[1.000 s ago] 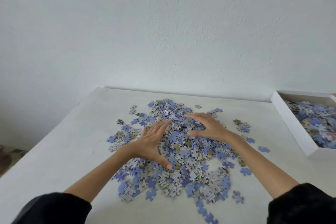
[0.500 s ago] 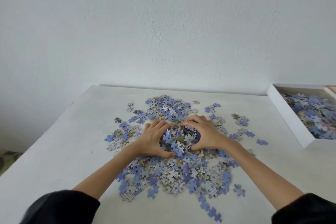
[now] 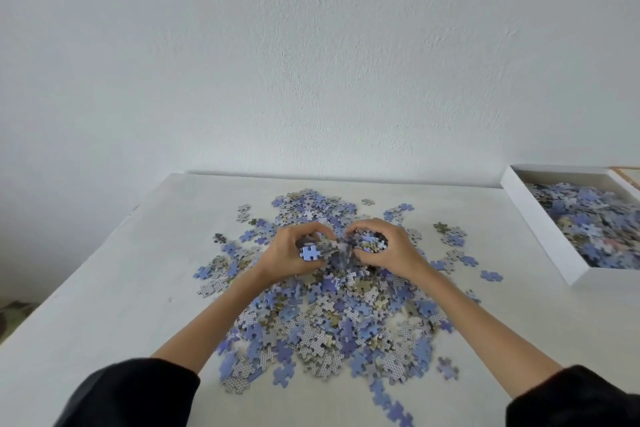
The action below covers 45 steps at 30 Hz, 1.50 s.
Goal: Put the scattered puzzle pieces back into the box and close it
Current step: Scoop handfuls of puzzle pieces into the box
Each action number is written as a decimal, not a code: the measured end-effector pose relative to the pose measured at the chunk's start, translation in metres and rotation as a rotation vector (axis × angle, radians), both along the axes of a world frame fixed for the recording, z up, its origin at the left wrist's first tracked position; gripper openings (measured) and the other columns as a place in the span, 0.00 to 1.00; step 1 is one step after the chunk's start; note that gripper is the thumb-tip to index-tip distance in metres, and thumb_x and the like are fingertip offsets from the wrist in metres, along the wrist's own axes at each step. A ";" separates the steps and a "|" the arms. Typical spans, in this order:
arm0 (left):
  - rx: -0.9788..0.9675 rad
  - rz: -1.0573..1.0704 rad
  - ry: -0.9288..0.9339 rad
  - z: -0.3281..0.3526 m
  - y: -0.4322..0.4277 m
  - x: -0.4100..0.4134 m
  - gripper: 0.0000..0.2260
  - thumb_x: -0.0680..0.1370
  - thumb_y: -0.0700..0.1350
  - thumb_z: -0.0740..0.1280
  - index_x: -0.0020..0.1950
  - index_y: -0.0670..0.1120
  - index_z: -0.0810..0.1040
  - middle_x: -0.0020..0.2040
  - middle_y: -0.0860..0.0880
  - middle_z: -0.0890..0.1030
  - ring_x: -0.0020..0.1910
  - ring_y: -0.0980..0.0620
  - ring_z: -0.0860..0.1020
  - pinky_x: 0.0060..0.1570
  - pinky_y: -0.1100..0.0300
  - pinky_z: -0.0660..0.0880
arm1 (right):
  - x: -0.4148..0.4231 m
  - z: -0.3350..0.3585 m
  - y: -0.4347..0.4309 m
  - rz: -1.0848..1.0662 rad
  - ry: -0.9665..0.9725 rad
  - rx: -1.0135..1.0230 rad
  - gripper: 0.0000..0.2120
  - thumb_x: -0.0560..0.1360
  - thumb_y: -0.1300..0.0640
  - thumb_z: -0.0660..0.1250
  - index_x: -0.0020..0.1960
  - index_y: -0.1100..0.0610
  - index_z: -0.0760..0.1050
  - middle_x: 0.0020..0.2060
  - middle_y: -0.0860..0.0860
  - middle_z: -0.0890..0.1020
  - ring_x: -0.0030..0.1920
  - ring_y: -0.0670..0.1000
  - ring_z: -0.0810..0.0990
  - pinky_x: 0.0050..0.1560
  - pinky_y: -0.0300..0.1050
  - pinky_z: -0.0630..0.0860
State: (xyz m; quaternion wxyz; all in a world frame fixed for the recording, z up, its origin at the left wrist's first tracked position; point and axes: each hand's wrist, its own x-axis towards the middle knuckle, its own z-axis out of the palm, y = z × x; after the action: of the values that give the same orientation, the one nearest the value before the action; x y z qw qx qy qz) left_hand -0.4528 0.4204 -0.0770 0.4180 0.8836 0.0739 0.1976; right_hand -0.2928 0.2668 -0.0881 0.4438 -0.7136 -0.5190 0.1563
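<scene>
White wall (image 3: pixel 311 55) fills the upper half of the frame. White table (image 3: pixel 104 288) takes the lower half, its far edge against the wall. Scattered puzzle pieces (image 3: pixel 332 315), blue and grey-backed, lie in a wide, loose spread across the centre of the table, thickest at lower centre, with strays trailing toward the bottom edge and out to the right. White box (image 3: pixel 540 229), open, sits at the right edge of the frame, well apart from the spread; partly filled with pieces, its right side cut off by the frame. Lid not seen. Two bare forearms enter from the bottom corners, black sleeves (image 3: pixel 138 392) pushed up. Left hand (image 3: pixel 291 253) and right hand (image 3: pixel 388 250) meet at frame centre, over the far part of the spread, thumbs toward each other. Fingers of both hands curled inward and cupped around a heaped clump of pieces held between them; one blue piece (image 3: pixel 310 252) shows against the left palm. Clump between the hands is motion-blurred; whether it is off the table cannot be told.
</scene>
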 end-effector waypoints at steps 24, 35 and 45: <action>-0.054 -0.103 0.009 0.014 -0.001 -0.001 0.08 0.72 0.43 0.72 0.50 0.49 0.81 0.40 0.50 0.82 0.38 0.48 0.80 0.41 0.55 0.79 | 0.010 0.029 -0.007 0.048 0.017 0.076 0.16 0.67 0.50 0.72 0.54 0.46 0.76 0.56 0.39 0.78 0.62 0.41 0.73 0.65 0.40 0.66; -0.051 -0.147 -0.064 0.033 -0.034 0.026 0.03 0.72 0.46 0.72 0.45 0.49 0.82 0.40 0.48 0.82 0.37 0.46 0.80 0.41 0.47 0.77 | 0.028 0.056 -0.047 0.012 -0.029 0.119 0.15 0.68 0.55 0.73 0.53 0.44 0.76 0.51 0.44 0.80 0.52 0.45 0.78 0.58 0.47 0.73; -0.030 -0.207 -0.103 0.054 -0.103 0.089 0.02 0.73 0.40 0.71 0.45 0.45 0.81 0.38 0.45 0.81 0.34 0.43 0.77 0.35 0.56 0.73 | 0.082 0.079 -0.111 -0.004 -0.023 0.152 0.15 0.69 0.60 0.73 0.52 0.46 0.77 0.51 0.50 0.80 0.52 0.49 0.79 0.56 0.48 0.75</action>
State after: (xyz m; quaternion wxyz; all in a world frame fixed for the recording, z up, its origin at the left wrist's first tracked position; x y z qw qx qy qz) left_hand -0.3641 0.3178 -0.0230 0.4525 0.8688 -0.0363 0.1975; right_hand -0.2108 0.1556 -0.0088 0.4911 -0.6806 -0.5331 0.1074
